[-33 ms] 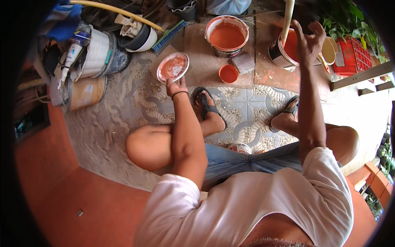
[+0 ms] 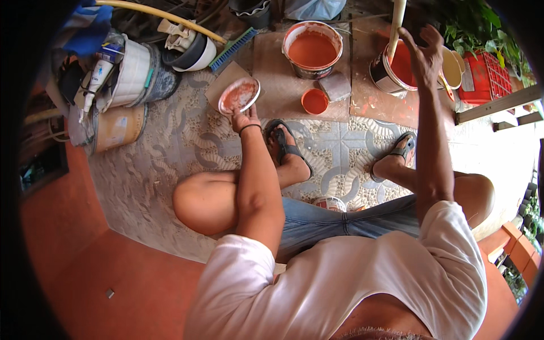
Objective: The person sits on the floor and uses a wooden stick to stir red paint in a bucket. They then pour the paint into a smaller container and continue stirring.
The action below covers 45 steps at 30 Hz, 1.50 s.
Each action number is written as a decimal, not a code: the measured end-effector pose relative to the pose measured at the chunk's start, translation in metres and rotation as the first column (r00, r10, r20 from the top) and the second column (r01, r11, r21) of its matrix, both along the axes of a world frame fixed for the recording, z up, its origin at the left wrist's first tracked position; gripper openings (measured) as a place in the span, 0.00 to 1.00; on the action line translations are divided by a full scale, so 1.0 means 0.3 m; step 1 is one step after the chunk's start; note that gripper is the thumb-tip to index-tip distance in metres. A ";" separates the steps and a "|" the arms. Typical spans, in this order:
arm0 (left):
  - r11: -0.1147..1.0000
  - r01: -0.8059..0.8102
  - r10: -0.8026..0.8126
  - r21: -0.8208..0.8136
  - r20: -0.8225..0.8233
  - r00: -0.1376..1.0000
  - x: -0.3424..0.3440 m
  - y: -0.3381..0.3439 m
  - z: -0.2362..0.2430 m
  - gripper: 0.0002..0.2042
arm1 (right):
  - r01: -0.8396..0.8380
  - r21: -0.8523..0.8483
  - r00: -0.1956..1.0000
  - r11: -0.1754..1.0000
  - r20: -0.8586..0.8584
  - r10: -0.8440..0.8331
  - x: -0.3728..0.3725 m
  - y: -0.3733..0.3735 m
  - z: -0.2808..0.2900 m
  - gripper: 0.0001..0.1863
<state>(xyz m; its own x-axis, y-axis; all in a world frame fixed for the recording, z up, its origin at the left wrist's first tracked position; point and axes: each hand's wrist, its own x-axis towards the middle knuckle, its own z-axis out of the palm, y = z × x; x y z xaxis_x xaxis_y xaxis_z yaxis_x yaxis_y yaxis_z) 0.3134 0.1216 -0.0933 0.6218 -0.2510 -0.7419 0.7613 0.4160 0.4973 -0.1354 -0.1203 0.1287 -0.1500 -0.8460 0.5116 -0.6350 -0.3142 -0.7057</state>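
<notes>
My left hand (image 2: 242, 119) holds a round, shallow white lid (image 2: 241, 93) smeared with red paint, tilted above a cardboard piece (image 2: 217, 82). My right hand (image 2: 426, 59) is raised with fingers apart, beside an upright wooden stick (image 2: 396, 25) in a bucket of red paint (image 2: 385, 79); whether the thumb touches the stick is unclear. Between my hands stand a larger bucket (image 2: 311, 48) of red-orange paint and a small cup (image 2: 314, 102) of the same colour, next to a grey block (image 2: 334, 86). A tan container (image 2: 453, 65) with a brush (image 2: 447, 88) sits behind my right hand.
Stacked buckets (image 2: 127, 73), pots (image 2: 187, 56), a blue brush (image 2: 232, 51) and a yellow hose (image 2: 158, 14) crowd the upper left. A red crate (image 2: 481, 79), plants (image 2: 473, 25) and a wooden rail (image 2: 498, 107) are at right. My sandalled feet (image 2: 283, 144) rest on patterned tiles (image 2: 340, 147).
The lid in my left hand has shifted slightly right and tilted more. My right hand has moved slightly up and to the left.
</notes>
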 end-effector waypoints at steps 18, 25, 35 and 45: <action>0.319 0.190 -0.948 0.929 0.307 0.091 -0.505 0.037 -0.137 0.38 | 0.070 0.256 0.921 0.964 -0.388 0.036 -0.213 -0.141 -0.063 0.23; 0.443 0.398 -0.849 0.803 0.518 -0.100 -0.635 -0.004 -0.087 0.56 | 0.148 -0.003 0.981 0.989 -0.127 -0.148 -0.284 -0.012 -0.001 0.20; 0.556 0.542 -0.759 0.630 0.651 0.021 -0.653 -0.084 -0.134 0.50 | 0.027 -0.010 0.993 1.000 -0.116 -0.028 -0.269 0.075 0.007 0.22; 0.618 0.475 -0.734 0.627 0.677 0.061 -0.635 -0.106 -0.081 0.43 | 0.083 0.016 0.987 0.996 -0.142 -0.080 -0.293 0.106 -0.037 0.19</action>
